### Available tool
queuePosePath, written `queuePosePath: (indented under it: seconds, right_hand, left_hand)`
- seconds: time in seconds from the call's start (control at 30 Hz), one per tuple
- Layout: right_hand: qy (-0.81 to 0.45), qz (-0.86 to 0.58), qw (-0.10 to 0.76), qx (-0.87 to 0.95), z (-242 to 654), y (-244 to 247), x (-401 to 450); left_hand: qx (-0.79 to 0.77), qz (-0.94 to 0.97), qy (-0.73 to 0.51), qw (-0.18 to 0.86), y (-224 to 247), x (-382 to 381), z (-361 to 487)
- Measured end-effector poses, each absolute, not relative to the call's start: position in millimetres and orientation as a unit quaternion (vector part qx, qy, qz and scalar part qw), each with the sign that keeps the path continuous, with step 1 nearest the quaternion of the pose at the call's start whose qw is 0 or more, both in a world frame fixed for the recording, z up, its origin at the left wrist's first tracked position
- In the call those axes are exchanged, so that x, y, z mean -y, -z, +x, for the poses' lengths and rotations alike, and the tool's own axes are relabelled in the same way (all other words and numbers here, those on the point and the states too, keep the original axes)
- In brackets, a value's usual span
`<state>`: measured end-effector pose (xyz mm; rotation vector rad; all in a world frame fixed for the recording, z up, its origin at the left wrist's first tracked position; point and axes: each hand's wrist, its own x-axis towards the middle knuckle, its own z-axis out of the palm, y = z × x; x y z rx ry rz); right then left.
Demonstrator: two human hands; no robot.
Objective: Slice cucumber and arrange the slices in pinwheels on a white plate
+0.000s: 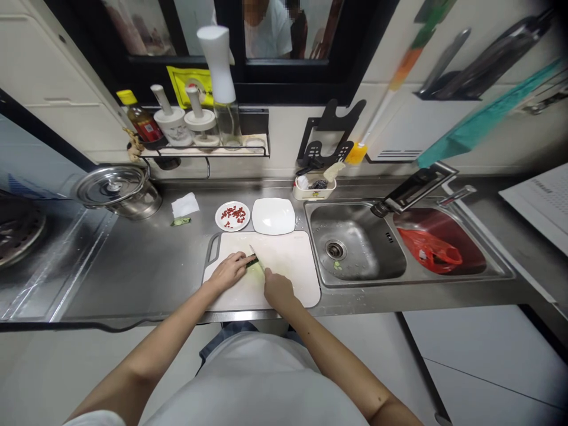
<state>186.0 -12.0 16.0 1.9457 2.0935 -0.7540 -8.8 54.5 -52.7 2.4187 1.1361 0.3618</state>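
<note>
A white cutting board (293, 266) lies on the steel counter before me. My left hand (228, 272) presses a dark green piece of cucumber (252, 260) against the board, fingers around its left end. In my right hand (278, 289) is the handle of a kitchen knife (256, 255); the blade points away from me, right beside the cucumber. Pale green wetness marks the board near the blade. Behind the board stand a small white plate (220, 221) with red chopped bits and a white square plate (273, 216) with nothing on it.
To the right is a double sink (359, 242) with a red plastic bag (430, 253) in its far basin. A lidded steel pot (133, 198) stands at left, near a white tissue (185, 205) and green scraps (181, 222). Above hangs a seasoning rack (213, 152).
</note>
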Motion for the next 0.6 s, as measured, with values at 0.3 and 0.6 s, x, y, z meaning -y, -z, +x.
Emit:
queuePosePath:
  seconds: [0.3,0.6]
  right_hand:
    - [0.253,0.654,0.118,-0.703,190,-18,19]
    - [0.258,0.652,0.111,-0.704,184,-17,9]
  left_hand:
    - [-0.412,0.877,-0.131,0.212,53,-54,-9]
    - [-0.407,0.877,-0.136,0.217,54,-55,-9]
